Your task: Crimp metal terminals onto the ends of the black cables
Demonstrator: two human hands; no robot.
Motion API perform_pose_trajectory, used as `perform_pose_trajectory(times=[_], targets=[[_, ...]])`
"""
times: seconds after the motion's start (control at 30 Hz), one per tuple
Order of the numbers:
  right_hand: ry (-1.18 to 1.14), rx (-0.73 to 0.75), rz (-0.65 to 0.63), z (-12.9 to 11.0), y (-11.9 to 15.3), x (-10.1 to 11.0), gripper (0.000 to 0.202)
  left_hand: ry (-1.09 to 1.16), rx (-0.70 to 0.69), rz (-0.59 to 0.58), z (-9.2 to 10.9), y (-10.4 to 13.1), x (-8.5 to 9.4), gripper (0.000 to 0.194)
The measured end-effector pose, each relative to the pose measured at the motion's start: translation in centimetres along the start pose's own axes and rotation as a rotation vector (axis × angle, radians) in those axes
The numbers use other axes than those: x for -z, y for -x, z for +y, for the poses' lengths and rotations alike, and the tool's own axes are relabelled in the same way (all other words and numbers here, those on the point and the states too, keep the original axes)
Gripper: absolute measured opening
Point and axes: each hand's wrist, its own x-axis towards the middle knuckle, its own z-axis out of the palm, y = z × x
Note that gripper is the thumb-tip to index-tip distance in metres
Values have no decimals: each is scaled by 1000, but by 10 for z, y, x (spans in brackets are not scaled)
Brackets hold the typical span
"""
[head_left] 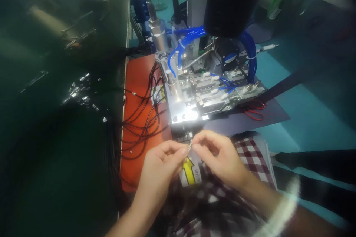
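The left hand [160, 166] and right hand [225, 157] are pinching a small thin piece [190, 145] between closed fingers [181, 152], just near of the machine [178, 105], while black cables [143, 133] are crossing the orange surface's [139, 76] left edge.

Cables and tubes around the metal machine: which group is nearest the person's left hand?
The thin black cables, looped over the orange flat surface; the bundled blue tubes and looped red wires are farther away.
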Motion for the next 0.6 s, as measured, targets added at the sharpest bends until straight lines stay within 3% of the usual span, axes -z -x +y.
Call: perform_pose_trajectory(times=[0.2,0.33,0.47,0.6], targets=[[-249,-202,-231,-4,-7,6,13,-9,-6,-68,0,0,5,27],[-252,-173,-384,-4,-13,13,9,-68,30,-127,2,-1,10,27],[-203,-68,-414,-6,-16,14,6,-108,67,-181,2,-1,13,28],[-157,-11,-340,-6,-14,11,8,-113,28,-100,0,1,13,26]])
